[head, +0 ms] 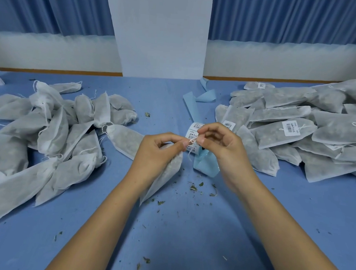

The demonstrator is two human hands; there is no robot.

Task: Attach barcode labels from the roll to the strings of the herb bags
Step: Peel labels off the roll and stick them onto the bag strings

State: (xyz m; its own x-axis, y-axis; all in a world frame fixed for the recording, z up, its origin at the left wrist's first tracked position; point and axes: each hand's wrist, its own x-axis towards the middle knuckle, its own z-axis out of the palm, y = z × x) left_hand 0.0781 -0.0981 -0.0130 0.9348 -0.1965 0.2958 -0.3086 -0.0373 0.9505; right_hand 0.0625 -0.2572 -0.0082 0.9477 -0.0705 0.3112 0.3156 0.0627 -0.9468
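the left hand (153, 152) grips a bag (166, 175), thumb and finger pinching its string (190, 151); the right hand (223, 149) pinches the same string just right of it. no label looks stuck on yet, so the next move calls for peeling one off the roll (195, 129) just beyond. farther off, plain bags (49, 132) lie left, labelled bags (297, 130) right.

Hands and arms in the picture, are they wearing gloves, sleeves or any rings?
No gloves: the bare left hand and the bare right hand have nothing on them. No ring, watch or bracelet shows. The left forearm and the right forearm are uncovered too, with no sleeve in view down to the picture's edge. The fingernails that show look plain.
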